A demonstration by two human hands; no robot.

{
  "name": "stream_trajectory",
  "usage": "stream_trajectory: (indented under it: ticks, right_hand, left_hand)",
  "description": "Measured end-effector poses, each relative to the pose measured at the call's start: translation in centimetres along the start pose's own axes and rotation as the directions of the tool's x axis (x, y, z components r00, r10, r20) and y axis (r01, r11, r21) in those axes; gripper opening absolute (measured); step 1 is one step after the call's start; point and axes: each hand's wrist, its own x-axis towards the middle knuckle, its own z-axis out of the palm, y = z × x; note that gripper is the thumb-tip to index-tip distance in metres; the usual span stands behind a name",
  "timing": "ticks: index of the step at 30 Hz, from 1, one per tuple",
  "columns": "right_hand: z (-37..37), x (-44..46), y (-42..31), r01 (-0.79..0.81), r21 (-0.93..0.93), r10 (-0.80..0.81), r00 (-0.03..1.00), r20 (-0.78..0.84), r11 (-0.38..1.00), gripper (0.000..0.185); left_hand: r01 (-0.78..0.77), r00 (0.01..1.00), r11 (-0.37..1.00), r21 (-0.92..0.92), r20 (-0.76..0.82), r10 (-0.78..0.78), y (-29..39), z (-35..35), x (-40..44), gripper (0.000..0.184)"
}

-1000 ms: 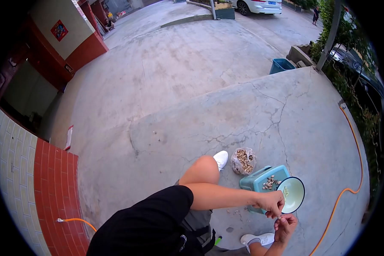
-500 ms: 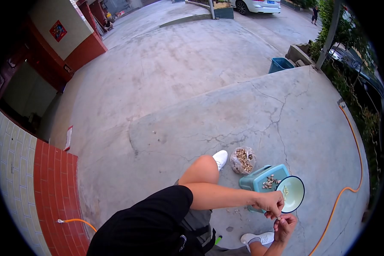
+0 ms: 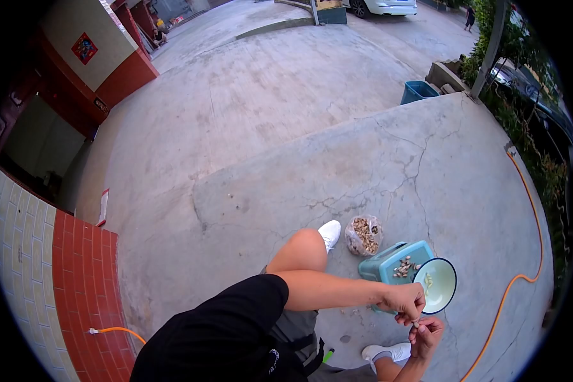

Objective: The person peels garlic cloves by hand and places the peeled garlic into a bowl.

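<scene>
My left hand point(image 3: 403, 302) is closed, its fingertips pinching a small pale piece point(image 3: 416, 323) that looks like a garlic clove. My right hand point(image 3: 426, 337) pinches the same piece from below. Just beyond my hands, a pale green bowl point(image 3: 444, 294) with a dark rim has a few peeled whitish pieces in it. Beside the bowl, several unpeeled brownish cloves point(image 3: 403, 267) lie on a teal plastic stool point(image 3: 384, 267). A clear plastic bag point(image 3: 364, 235) full of similar brownish pieces stands on the ground near the stool.
White shoes point(image 3: 330, 235) are on my feet on cracked concrete point(image 3: 286, 172). An orange hose point(image 3: 504, 299) runs down the right side. Farther off are a blue bin point(image 3: 419, 91), a white car point(image 3: 391, 7), and two distant people. A tiled wall point(image 3: 86, 274) is at left.
The view has shifted slightly. My hands stay together on the small piece, with only slight finger movement. The distant person at the upper right has changed posture.
</scene>
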Motion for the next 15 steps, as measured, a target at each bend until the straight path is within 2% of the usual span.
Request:
stream_trajectory:
  ticks: [5, 10, 15]
  right_hand:
    - [-0.1, 0.0, 0.2, -0.014, -0.021, 0.015, 0.999, 0.050, 1.000, 0.017]
    - [0.0, 0.2, 0.2, 0.022, -0.014, -0.023, 0.998, -0.059, 1.000, 0.017]
    - [0.9, 0.3, 0.0, 0.030, -0.017, -0.032, 0.995, -0.099, 0.999, 0.016]
  left_hand:
    - [0.007, 1.000, 1.000, -0.007, 0.013, -0.007, 0.1, 0.2, -0.1, 0.008]
    - [-0.014, 1.000, 0.998, -0.055, -0.001, 0.014, -0.3, -0.2, 0.3, 0.007]
    - [-0.043, 0.998, 0.999, 0.006, -0.039, 0.043, 0.0, -0.2, 0.3, 0.006]
